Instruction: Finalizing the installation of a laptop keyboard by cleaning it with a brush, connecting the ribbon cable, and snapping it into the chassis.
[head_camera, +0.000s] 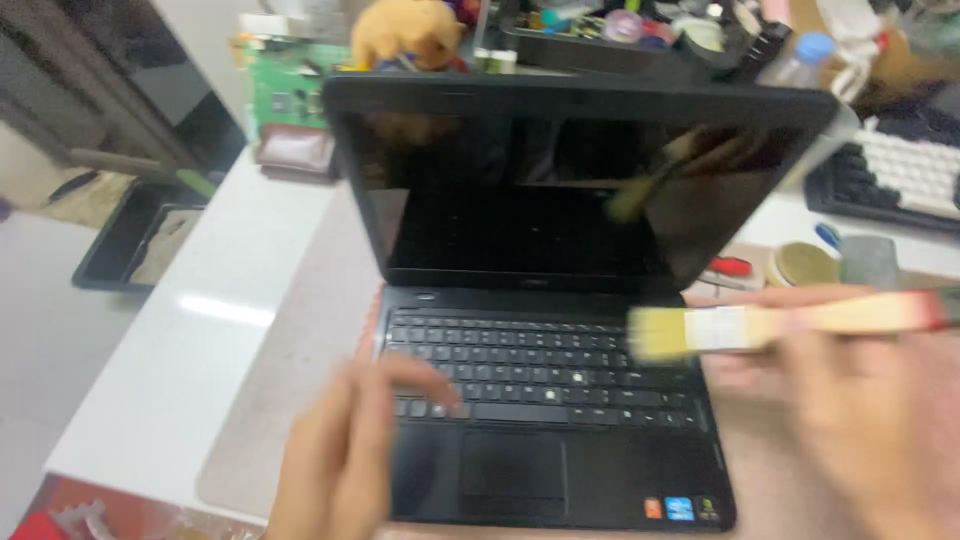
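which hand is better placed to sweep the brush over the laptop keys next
Likely the right hand: it already grips the paintbrush, whose bristles hover over the right side of the laptop keyboard. The left hand holds nothing; its fingers rest at the keyboard's lower left corner.

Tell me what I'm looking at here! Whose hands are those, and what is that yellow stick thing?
This picture comes from a camera worn on a person's head, looking down, so you see that person's own two hands. The right hand holds a paintbrush with pale bristles and a wooden handle, hovering over the right side of the keys. The left hand rests its fingers on the keyboard of an open black laptop, whose screen is dark. The laptop sits on a pale mat on a white table. Behind it are a stuffed toy, a green circuit board and a white keyboard. It looks blurry because the hands are moving.
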